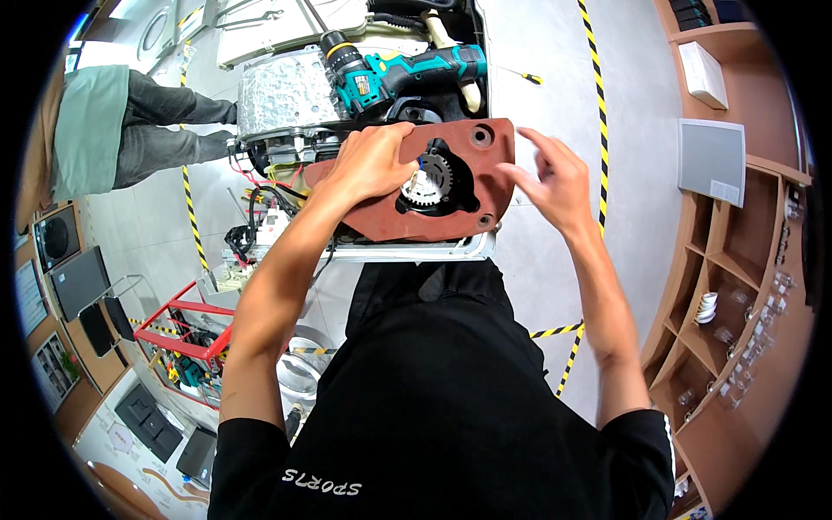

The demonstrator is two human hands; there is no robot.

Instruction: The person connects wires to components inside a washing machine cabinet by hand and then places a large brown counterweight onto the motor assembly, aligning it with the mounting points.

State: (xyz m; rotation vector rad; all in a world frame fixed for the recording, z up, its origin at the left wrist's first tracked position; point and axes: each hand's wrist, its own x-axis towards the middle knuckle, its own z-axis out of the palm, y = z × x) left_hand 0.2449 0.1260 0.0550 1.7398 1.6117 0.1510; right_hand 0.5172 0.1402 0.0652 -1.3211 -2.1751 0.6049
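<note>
A reddish-brown metal plate (472, 160) with a black toothed ring (438, 184) around a central hole lies on top of an opened appliance (286, 95). My left hand (373, 160) rests on the plate's left part, its fingers reaching into the toothed opening, where a white part and a bit of blue wire show. To the plate's right my right hand (555, 178) hovers, fingers spread, fingertips near the plate's edge, holding nothing. A teal and black cordless drill (403, 71) lies just behind the plate.
A metal frame edge (416, 251) runs under the plate, with loose red and black wires (264, 204) to its left. Another person in grey trousers (165, 126) is at the upper left. A red cart (186, 334) stands lower left. Wooden shelves (737, 286) line the right. A yellow-handled screwdriver (524, 76) lies on the floor.
</note>
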